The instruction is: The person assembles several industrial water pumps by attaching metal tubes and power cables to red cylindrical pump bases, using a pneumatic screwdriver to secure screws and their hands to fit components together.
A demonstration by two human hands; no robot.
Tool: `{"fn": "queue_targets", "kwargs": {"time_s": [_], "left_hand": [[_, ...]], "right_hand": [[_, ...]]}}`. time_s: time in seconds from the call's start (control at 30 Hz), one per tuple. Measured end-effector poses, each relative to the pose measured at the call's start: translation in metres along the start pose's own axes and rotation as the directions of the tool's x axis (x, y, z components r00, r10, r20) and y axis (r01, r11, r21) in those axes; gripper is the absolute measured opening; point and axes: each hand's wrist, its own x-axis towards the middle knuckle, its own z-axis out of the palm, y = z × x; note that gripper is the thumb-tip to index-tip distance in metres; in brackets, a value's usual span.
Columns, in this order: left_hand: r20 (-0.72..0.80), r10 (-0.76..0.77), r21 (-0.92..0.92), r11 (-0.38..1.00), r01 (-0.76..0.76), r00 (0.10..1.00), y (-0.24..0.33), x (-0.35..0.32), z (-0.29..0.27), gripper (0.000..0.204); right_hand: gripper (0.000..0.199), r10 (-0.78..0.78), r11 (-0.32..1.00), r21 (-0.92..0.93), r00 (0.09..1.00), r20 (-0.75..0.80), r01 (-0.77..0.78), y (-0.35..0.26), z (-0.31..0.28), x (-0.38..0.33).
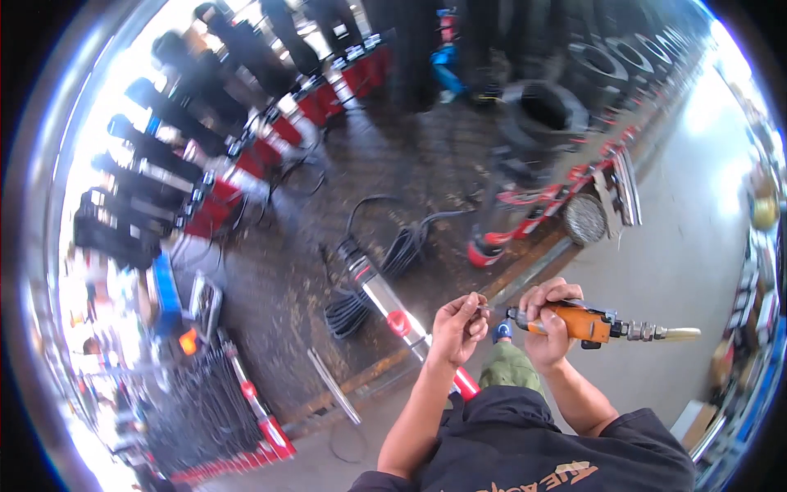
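Above the dark workshop floor [410, 172], the right hand [548, 321] is wrapped around an orange air die grinder [584, 323] held level at waist height. Left hand [459, 326] pinches the tool's tip with closed fingers, beside a coiled black hose [369, 279].

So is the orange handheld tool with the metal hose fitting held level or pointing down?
Roughly level. The orange handheld tool lies sideways in the right hand, its tip toward the left hand, whose fingers pinch at it.
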Motion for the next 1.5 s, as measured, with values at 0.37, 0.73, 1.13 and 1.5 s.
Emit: {"fn": "queue_targets", "kwargs": {"time_s": [0.37, 0.73, 1.13, 1.5], "left_hand": [[0.005, 0.344, -0.377, 0.87, -0.317, 0.939, 0.062, -0.072, -0.084, 0.016], [-0.041, 0.377, -0.506, 0.79, -0.345, 0.925, 0.09, -0.061, -0.106, 0.016], [-0.345, 0.142, -0.709, 0.608, -0.357, 0.928, 0.142, 0.05, -0.146, 0.022], [-0.487, 0.261, -0.465, 0.73, -0.501, 0.833, 0.137, 0.02, -0.133, 0.019]], "right_hand": [[0.022, 0.202, 0.979, -0.027, 0.926, 0.319, -0.204, 0.053, 0.134, -0.016], [0.024, 0.192, 0.981, -0.111, 0.891, 0.412, -0.16, 0.094, 0.173, -0.017], [0.02, 0.235, 0.951, -0.304, 0.791, 0.565, -0.065, 0.232, 0.171, 0.008], [0.021, 0.31, 0.935, -0.323, 0.775, 0.551, -0.144, 0.25, 0.172, 0.021]]}}
